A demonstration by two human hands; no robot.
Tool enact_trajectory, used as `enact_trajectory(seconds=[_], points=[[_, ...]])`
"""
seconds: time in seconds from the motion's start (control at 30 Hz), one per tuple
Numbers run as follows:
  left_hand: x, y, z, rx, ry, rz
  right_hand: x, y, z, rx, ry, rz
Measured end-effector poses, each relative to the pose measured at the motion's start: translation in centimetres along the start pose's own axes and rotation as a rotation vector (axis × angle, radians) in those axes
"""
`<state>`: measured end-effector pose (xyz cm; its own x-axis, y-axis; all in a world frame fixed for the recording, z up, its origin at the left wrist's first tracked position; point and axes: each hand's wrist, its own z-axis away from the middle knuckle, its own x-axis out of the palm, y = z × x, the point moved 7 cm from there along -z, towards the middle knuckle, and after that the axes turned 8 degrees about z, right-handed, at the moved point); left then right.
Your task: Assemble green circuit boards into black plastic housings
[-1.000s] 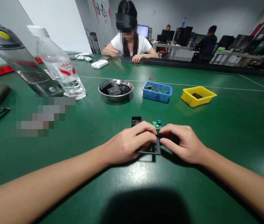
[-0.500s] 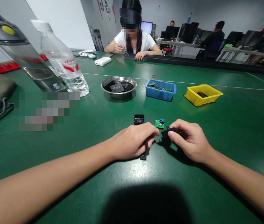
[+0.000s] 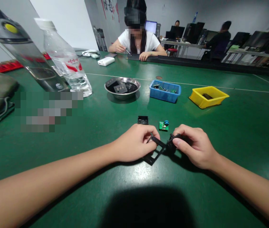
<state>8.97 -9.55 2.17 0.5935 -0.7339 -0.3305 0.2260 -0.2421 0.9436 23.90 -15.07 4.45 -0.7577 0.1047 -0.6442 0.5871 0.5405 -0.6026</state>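
My left hand (image 3: pixel 138 142) pinches a black plastic frame (image 3: pixel 157 155) between thumb and fingers, low over the table. The frame is tilted, with an opening that shows the green surface through it. A small black plastic part (image 3: pixel 172 146) is in my right hand (image 3: pixel 196 147), gripped by thumb and fingertips right beside the frame's right corner. Whether the two pieces touch, I cannot tell. Just beyond my left hand sits a black open housing (image 3: pixel 143 120). A small green circuit board (image 3: pixel 163 126) with a blue component lies on the table beyond the gap between my hands.
Farther back stand a metal bowl (image 3: pixel 122 94) of black plates, a blue bin (image 3: pixel 164 95) of circuit boards and a yellow bin (image 3: pixel 208 100) holding dark pieces. Two bottles, one a clear water bottle (image 3: pixel 64 60), are at left. Across the green table (image 3: pixel 251 126) a person works.
My left hand has turned and brought the black frame out into view, towards the part in my right hand. The right hand has shifted slightly right and down.
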Motion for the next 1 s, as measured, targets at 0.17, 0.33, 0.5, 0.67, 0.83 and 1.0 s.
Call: enact_trajectory(seconds=[0.17, 0.33, 0.5, 0.67, 0.83, 1.0], points=[[1.4, -0.8, 0.2, -0.196, -0.128, 0.442, 0.6, 0.9, 0.6, 0.156, 0.011, -0.275], [0.9, -1.3, -0.3, -0.176, -0.094, 0.589, 0.7, 1.3, 0.7, 0.215, 0.057, -0.375], [0.7, -1.2, -0.5, -0.127, -0.108, 0.554, 0.3, 1.4, 0.4, 0.241, 0.134, -0.419], [0.1, -0.5, -0.4, -0.001, -0.077, 0.378, -0.1, 1.6, 0.3, 0.25, 0.19, -0.402], [-0.4, 0.6, -0.3, 0.166, -0.059, 0.287, -0.3, 1.5, 0.3, 0.244, 0.2, -0.349], [-0.1, 0.1, -0.4, 0.124, -0.121, 0.403, -2.0, 3.2, -0.1, 0.261, 0.313, -0.197]])
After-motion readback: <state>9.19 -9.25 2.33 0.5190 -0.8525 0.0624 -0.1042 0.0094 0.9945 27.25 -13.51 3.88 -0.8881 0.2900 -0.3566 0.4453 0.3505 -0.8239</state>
